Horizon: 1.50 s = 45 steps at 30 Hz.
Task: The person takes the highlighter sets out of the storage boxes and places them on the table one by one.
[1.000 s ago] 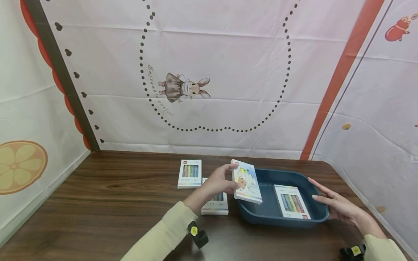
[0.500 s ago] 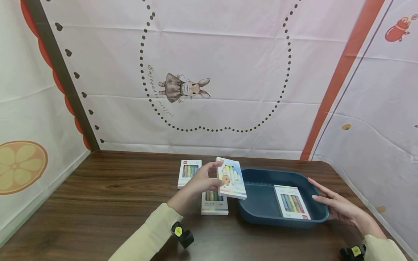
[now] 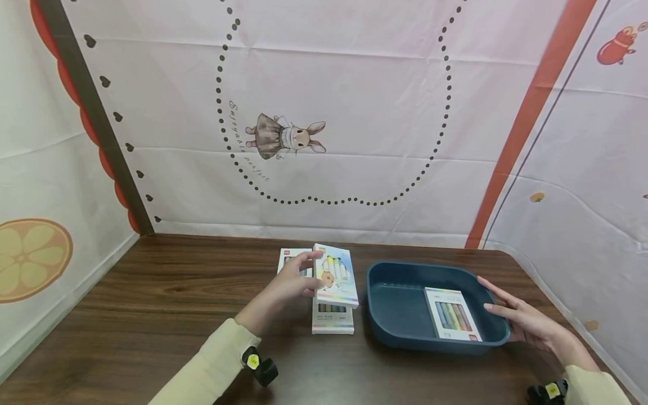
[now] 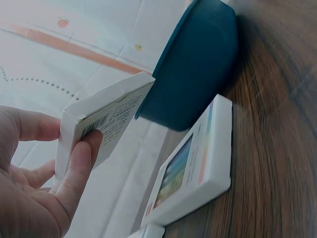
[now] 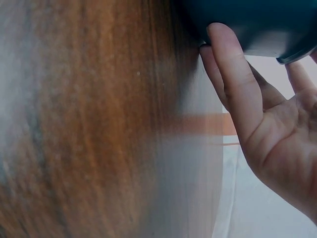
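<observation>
My left hand (image 3: 283, 288) pinches a white crayon box (image 3: 336, 277) by its left edge, with a bear and coloured sticks on its front. It is held above the table and partly covers two other boxes. The left wrist view shows its barcoded back (image 4: 106, 121). Below it lies a windowed crayon box (image 3: 333, 322); behind my fingers lies another crayon box (image 3: 289, 254). My right hand (image 3: 531, 323) holds the right end of the blue tray (image 3: 405, 341), thumb over the rim and fingers against the outer wall. One windowed crayon box (image 3: 453, 314) lies inside the tray, towards its right.
Everything stands on a dark wood table (image 3: 202, 281). A printed white cloth (image 3: 354, 112) hangs behind its back edge and at both sides. Between the held box and the tray is a narrow strip of table.
My left hand has moved left with the crayon box, from over the tray's left edge to above the two boxes on the table. The right hand and tray have stayed put.
</observation>
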{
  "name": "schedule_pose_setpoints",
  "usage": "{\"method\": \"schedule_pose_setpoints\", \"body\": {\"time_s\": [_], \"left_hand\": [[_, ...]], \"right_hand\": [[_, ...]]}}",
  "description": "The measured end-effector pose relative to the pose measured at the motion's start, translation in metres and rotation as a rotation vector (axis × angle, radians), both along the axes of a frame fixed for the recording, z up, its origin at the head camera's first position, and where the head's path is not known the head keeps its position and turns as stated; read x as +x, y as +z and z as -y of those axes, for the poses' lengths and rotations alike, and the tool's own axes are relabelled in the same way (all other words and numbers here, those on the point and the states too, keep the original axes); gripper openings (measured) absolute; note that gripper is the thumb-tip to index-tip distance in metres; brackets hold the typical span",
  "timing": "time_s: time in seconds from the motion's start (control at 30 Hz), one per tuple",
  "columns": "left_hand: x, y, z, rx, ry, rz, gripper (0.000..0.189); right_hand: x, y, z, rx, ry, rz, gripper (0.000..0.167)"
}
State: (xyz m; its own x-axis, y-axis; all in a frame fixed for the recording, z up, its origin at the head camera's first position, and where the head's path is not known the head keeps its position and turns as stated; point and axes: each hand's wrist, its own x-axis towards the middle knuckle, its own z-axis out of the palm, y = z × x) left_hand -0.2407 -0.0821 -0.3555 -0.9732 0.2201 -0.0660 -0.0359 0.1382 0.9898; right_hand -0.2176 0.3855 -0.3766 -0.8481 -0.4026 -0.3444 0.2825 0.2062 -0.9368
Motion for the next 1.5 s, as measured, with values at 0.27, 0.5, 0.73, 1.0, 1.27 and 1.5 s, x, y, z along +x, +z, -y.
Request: {"method": "schedule_pose_setpoints", "body": {"time_s": [0.27, 0.5, 0.73, 1.0, 1.27, 1.5], "left_hand": [[0.0, -0.001, 0.026, 0.014, 0.027, -0.027, 0.059], [0.0, 0.0, 0.051, 0.029, 0.007, -0.051, 0.054], [0.002, 0.002, 0.075, -0.032, 0.072, -0.029, 0.053], [0.006, 0.003, 0.101, -0.086, 0.119, -0.035, 0.051], [0.007, 0.0, 0.124, -0.178, 0.127, -0.063, 0.048], [0.007, 0.0, 0.14, -0.164, 0.14, -0.066, 0.049]], "right_hand": [[0.001, 0.0, 0.0, 0.001, 0.014, -0.004, 0.05], [0.002, 0.001, 0.0, 0.01, 0.013, -0.011, 0.05], [0.002, -0.001, 0.003, 0.03, -0.018, -0.004, 0.054], [0.001, 0.0, 0.002, 0.033, -0.008, -0.017, 0.052], [0.002, 0.002, 0.0, 0.001, 0.01, -0.012, 0.05], [0.002, 0.001, 0.0, -0.013, 0.01, -0.014, 0.05]]}}
